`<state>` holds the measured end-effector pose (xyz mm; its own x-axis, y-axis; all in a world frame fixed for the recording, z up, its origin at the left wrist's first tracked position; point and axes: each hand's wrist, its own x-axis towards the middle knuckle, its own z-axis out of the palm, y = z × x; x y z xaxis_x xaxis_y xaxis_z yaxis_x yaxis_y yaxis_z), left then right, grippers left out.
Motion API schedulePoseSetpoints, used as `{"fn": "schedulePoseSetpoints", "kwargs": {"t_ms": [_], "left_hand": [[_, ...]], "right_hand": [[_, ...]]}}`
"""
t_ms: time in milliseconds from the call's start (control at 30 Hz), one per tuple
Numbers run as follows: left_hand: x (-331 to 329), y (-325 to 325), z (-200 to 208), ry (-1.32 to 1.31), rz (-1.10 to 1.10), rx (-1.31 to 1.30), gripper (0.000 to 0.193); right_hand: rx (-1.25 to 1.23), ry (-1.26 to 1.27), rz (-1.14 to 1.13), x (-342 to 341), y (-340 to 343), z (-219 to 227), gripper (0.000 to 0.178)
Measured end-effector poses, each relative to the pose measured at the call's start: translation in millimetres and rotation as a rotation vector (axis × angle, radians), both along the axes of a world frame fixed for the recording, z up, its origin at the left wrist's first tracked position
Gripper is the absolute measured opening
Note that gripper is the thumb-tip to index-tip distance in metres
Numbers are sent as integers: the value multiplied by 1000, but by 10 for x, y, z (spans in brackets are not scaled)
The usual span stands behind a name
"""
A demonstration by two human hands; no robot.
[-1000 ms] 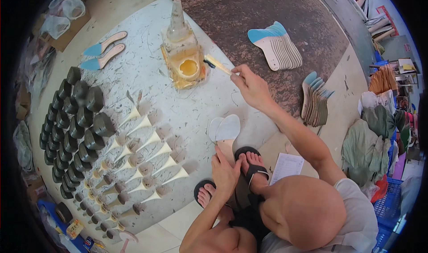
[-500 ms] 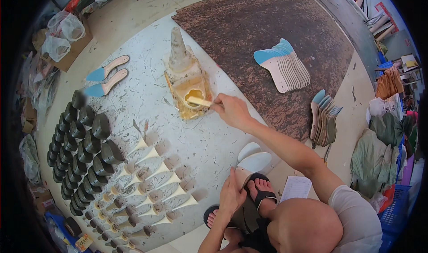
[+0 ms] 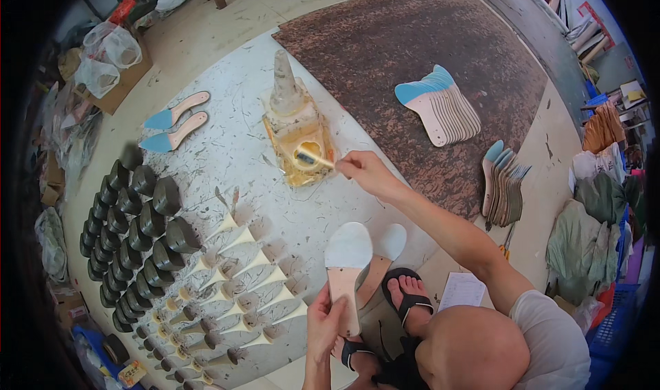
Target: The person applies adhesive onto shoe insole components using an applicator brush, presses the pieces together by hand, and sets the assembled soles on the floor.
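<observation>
Bright, diffuse light, fairly even. Soft shadows beside cream cones (image 3: 260,260). Fisheye: black vignette at sides and corners; brown board's (image 3: 385,67) far edge bowed. Topmost dark block (image 3: 130,157) smudged. Bluish fringe, right rim.

1. My left hand (image 3: 326,318) and right hand (image 3: 368,173) are bare, and so is my right forearm (image 3: 447,226).
2. My plain, pale grey sleeve (image 3: 548,327) is short, loose and lightly creased.
3. My right knee (image 3: 471,345) is bare and rounded.
4. My right sandal (image 3: 417,300) and left sandal (image 3: 355,349), near the pale board's (image 3: 295,214) near edge, are black and open-toed, their straps showing lighter patches.
5. I wear black cloth (image 3: 402,366) lower down; its cut is hidden.
</observation>
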<state>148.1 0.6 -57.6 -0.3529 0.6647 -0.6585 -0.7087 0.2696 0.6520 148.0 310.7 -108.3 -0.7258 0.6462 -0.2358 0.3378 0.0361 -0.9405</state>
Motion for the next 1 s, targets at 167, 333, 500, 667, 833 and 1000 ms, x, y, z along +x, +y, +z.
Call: {"fn": "schedulePoseSetpoints", "kwargs": {"t_ms": [167,333,500,667,833,1000], "left_hand": [[-221,-292,334,80,61,-25,44],[-659,-535,699,161,-85,-172,45],[-822,-771,777,335,-186,-216,46],[-756,-432,485,530,-381,-48,38],[-756,-530,516,521,-258,-85,35],[-741,-513,581,465,-220,-86,35]], "right_hand": [[-518,-142,40,19,-104,290,29],[-346,-270,318,88,-37,283,34],[-354,-232,82,-41,-116,163,43],[-419,50,41,372,343,200,32],[-346,-83,105,16,61,127,32],[-237,-262,199,-13,89,333,33]]}}
